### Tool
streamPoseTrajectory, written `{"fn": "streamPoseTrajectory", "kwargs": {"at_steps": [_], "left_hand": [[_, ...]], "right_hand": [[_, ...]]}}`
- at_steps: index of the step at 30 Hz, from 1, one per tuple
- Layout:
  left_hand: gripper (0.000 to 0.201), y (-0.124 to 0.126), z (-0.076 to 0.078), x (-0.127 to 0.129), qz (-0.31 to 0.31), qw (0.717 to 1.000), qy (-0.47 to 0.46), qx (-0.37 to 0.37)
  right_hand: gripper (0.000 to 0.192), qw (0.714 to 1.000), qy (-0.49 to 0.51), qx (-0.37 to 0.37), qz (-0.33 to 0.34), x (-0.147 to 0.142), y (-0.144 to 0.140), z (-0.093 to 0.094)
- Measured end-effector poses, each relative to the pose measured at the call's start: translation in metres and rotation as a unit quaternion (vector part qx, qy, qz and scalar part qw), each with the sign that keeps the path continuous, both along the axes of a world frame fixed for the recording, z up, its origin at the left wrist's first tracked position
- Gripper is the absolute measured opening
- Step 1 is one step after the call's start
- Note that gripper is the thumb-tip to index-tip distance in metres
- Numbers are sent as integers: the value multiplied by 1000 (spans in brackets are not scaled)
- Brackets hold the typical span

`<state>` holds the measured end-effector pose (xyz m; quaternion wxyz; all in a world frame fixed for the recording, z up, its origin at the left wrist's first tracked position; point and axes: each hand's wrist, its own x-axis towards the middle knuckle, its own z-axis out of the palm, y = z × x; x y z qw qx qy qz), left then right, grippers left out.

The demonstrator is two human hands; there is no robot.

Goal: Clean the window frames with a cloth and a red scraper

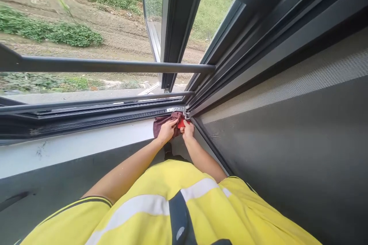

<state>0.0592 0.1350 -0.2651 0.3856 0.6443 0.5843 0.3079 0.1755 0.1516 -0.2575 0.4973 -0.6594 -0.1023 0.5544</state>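
Observation:
In the corner of the window sill, my left hand (167, 131) is closed on a dark maroon cloth (160, 124). The cloth lies bunched over the sill edge and reaches up to the window frame. My right hand (188, 129) pinches a small flat red piece (181, 123), partly covered by the cloth and my fingers, so its exact kind is hidden. Both hands are close together, just below a metal hinge fitting (185, 111) at the frame's corner.
Two dark horizontal bars (115, 66) cross in front of the open window sash (153, 15). A white sill (94, 146) runs off to the left. A dark grey panel (287, 138) stands close on the right. Outside are soil and green plants.

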Motion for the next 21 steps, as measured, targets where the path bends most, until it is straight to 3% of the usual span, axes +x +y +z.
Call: {"fn": "streamPoseTrajectory", "kwargs": {"at_steps": [7, 12, 16, 21], "left_hand": [[36, -2, 1, -22, -3, 999, -33, -22], [34, -2, -1, -7, 21, 998, -47, -29], [33, 9, 3, -2, 12, 997, -53, -55], [27, 23, 12, -20, -41, 992, -62, -102]], "right_hand": [[27, 998, 9, 48, 29, -8, -11, -5], [31, 996, -15, 54, 65, 2, -7, -13], [27, 999, 8, 42, 23, 5, -5, -11], [30, 1000, 8, 21, 5, -4, -16, -4]]}}
